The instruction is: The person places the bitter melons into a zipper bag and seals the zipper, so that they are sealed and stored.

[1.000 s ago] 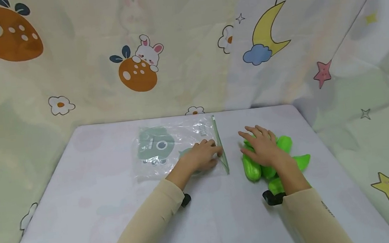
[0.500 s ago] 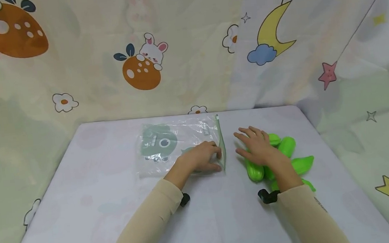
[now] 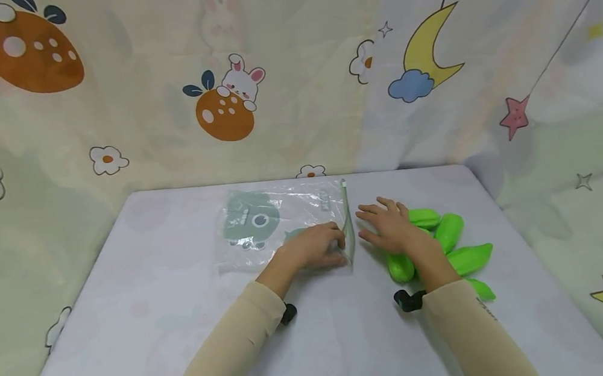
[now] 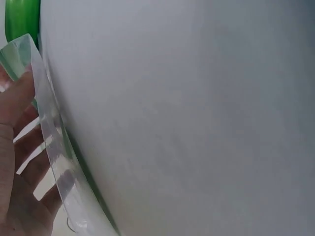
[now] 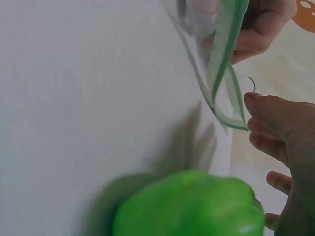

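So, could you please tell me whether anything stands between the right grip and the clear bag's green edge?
Nothing visible does: the head view shows only tabletop between the right grip and that green edge. The green vegetable-shaped pieces lie to the right, clear of that gap.

Right grip (image 3: pixel 389 228) moved left, nearer green edge (image 3: pixel 346 205) of bag (image 3: pixel 300 206); green vegetables (image 3: pixel 450 232) less covered

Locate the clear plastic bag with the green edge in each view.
Head: the clear plastic bag with the green edge lies mostly just below and left of centre.
Left wrist: the bag runs down the left side to the bottom edge.
Right wrist: the bag shows at the top, right of centre.
Shared landmark: the left hand, gripping it.
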`<state>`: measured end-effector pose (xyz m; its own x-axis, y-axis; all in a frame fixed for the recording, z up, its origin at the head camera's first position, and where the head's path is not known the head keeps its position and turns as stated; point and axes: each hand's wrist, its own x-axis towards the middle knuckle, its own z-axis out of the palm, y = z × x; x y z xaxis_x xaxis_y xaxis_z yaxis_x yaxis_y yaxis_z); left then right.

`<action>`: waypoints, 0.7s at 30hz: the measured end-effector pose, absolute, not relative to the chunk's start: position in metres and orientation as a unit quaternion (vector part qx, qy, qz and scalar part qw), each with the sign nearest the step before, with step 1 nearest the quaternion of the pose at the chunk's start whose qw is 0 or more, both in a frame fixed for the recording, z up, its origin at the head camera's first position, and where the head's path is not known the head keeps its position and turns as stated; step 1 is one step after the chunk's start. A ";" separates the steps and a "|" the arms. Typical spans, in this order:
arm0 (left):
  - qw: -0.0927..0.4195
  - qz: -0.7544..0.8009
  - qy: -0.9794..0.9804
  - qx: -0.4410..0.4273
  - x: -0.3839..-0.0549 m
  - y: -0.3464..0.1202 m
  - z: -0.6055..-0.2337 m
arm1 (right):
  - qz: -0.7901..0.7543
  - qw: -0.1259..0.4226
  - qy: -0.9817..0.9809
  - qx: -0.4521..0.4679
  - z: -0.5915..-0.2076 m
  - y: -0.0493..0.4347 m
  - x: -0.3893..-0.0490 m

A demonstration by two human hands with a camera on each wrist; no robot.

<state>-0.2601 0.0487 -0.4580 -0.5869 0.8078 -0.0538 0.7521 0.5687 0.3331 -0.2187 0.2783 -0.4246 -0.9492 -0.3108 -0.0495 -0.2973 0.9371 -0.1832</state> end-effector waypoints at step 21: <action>0.093 0.136 0.891 0.424 -0.259 0.042 -0.460 | -0.086 0.076 0.976 -0.186 -0.436 0.262 -0.227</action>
